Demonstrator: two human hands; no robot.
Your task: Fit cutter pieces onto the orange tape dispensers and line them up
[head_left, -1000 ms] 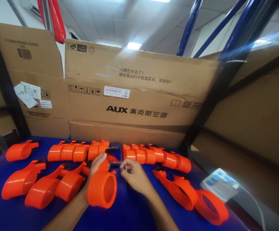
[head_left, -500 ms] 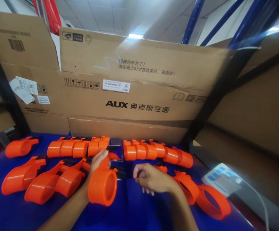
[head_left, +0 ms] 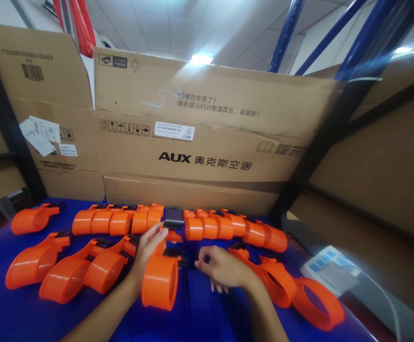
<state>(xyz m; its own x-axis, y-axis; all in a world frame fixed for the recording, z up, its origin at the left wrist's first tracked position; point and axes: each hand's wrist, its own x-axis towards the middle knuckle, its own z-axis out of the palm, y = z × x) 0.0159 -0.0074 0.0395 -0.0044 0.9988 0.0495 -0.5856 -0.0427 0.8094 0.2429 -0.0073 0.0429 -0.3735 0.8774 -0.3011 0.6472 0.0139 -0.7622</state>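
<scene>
And here the left hand (head_left: 153, 242) is gripping an orange tape dispenser (head_left: 160, 285) by its neck, so the wide ring is hanging below the fingers. That is looking like the danger: with so much bulk sitting away from the hold, a loosening thumb could let the ring twist or drop onto the blue tabletop (head_left: 199, 308). The right hand (head_left: 221, 268) is hovering apart from it, fingers loosely curled, nothing showing in them, so it is giving no support.

Over on that side, the forearm is passing right beside the front-right dispensers (head_left: 319, 304); a careless sweep could shove them out of place. The left wrist is running close by the front-left dispensers (head_left: 64, 280) too, and a turn of the elbow might be enough to jostle one. Behind, the back row of dispensers (head_left: 210, 228) is standing so tightly packed that one bump could spread along it.

Now for the dispenser itself: it is hanging over the tabletop's near middle, between the forearms, though whether its rim is touching down I cannot tell. It is gleaming bright orange, smooth and broad-walled, its round opening turning right and showing only at a slant. No crack is showing on the visible wall.
</scene>
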